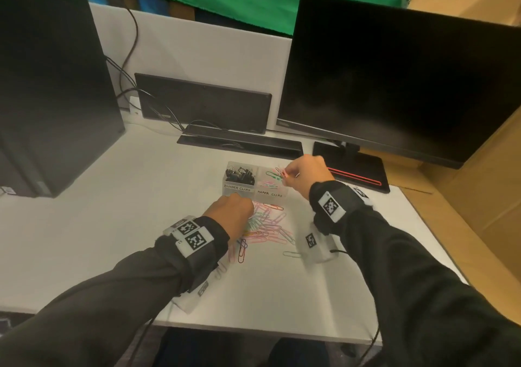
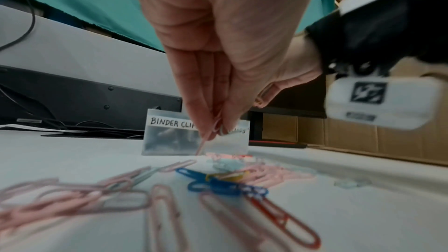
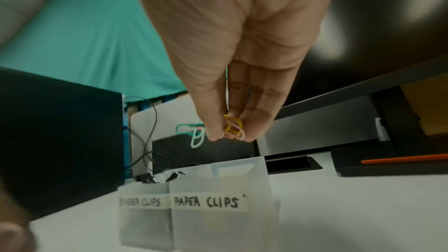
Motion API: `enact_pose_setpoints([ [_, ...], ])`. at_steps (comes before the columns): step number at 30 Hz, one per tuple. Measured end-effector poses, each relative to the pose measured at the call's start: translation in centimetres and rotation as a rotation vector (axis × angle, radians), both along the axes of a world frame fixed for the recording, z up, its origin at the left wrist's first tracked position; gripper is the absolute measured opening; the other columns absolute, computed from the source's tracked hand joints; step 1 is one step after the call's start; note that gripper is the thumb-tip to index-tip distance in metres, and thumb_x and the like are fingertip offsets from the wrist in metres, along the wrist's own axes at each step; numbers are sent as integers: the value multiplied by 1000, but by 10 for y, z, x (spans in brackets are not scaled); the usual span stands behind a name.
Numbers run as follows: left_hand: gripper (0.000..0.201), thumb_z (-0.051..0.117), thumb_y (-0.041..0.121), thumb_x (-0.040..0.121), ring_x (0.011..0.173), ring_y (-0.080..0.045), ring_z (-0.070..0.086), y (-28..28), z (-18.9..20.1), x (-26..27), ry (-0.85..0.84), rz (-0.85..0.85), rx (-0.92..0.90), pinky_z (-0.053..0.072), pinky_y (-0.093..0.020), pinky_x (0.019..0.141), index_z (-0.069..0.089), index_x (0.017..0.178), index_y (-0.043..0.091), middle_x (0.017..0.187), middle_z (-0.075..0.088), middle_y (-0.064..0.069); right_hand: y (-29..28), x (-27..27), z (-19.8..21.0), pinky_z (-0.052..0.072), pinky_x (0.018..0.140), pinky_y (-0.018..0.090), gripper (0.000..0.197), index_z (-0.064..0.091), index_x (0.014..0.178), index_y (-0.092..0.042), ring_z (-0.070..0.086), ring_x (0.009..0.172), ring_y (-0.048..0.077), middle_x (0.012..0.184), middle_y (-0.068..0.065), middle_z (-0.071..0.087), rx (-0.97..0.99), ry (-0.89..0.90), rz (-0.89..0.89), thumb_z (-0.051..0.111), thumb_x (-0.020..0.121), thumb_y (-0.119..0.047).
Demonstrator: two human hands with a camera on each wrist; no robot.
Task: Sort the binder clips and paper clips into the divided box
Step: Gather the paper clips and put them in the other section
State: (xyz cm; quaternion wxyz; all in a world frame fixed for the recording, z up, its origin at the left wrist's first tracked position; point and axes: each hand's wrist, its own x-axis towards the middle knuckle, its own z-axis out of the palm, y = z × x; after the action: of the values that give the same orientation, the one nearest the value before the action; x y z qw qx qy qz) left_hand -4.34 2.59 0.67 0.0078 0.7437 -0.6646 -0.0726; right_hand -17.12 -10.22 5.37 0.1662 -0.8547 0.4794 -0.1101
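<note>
Head view: a small bunch of coloured clips (image 1: 279, 174) is being held pinched by the right hand (image 1: 306, 173) above the compartment marked PAPER CLIPS in the translucent divided box (image 1: 255, 193), which is standing toward the far edge of the white desk (image 1: 112, 225). The black binder clips (image 1: 239, 173) are lying in the box's left compartment. The left hand (image 1: 231, 211) is being lowered onto the loose paper clips (image 1: 267, 225), spread just before the box.

Left wrist view: a thin pink clip (image 2: 202, 146) is being pinched at the fingertips (image 2: 206, 131). The wire loops are smooth and plastic-coated, and they tangle readily.

Right wrist view: yellow, pink and green clips (image 3: 232, 127) are being gripped between thumb and fingers (image 3: 257, 122). The release is best made low over the frosted, thin-walled compartment, so that interlocked clips are not spilled over the divider.
</note>
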Motion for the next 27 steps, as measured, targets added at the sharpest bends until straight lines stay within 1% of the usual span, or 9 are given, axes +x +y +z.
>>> enact_pose_setpoints([
  [3,22,47,2,89,92,-36,61,0,12,2,68,5,-55,46,-32,72,55,73,14,105,66,-15,-14,26,-5,53,80,31,18,74,100,-6,65,86,27,92,13,68,-24,115,-13,63,89,-13],
  [6,28,51,10,90,80,-33,60,-5,29,9,146,36,-137,42,-30,65,52,62,12,96,69,-12,-19,43,-14,54,84,34,22,70,105,-5,59,78,28,89,11,58,-2,261,22,60,89,-15],
  [9,20,56,13,89,73,-30,57,-20,43,16,213,82,-199,40,-31,62,67,71,11,75,63,-5,-21,44,-17,53,90,36,31,67,116,-8,64,98,30,110,13,65,12,268,26,66,87,-18],
  [11,14,61,15,88,85,-28,63,-37,50,17,263,120,-218,52,-34,75,73,96,17,91,69,-6,-21,35,-14,51,93,35,37,65,120,-8,64,104,28,115,11,66,19,168,-13,69,86,-22],
  [13,30,66,15,86,100,-27,65,-58,53,18,318,161,-216,53,-37,92,67,116,18,111,68,-8,-20,20,-10,51,93,34,37,65,120,-8,64,104,26,114,11,68,16,82,-58,67,88,-25],
  [16,34,66,11,84,107,-30,63,-86,59,13,298,144,-189,51,-38,95,66,117,19,121,64,-10,-14,-10,-6,50,92,33,34,66,120,-10,65,101,25,112,10,70,-6,1,-114,61,91,-28],
  [22,36,61,10,90,113,-33,60,-122,51,-13,96,63,6,50,-38,95,56,126,6,127,58,-15,7,-63,-27,47,84,26,26,71,110,-20,64,92,19,108,1,70,59,-52,-176,62,89,-32],
  [25,39,61,17,91,114,-32,61,-129,33,-18,47,56,96,50,-37,97,56,128,6,129,59,-15,19,-75,-37,45,81,23,26,71,110,-20,60,87,16,111,1,68,126,2,-157,64,87,-32],
  [27,37,61,24,91,107,-32,64,-129,30,-16,88,83,76,52,-36,94,61,124,8,124,62,-14,29,-78,-41,45,81,23,35,67,118,-21,59,91,15,118,-1,64,214,96,-75,68,84,-33],
])
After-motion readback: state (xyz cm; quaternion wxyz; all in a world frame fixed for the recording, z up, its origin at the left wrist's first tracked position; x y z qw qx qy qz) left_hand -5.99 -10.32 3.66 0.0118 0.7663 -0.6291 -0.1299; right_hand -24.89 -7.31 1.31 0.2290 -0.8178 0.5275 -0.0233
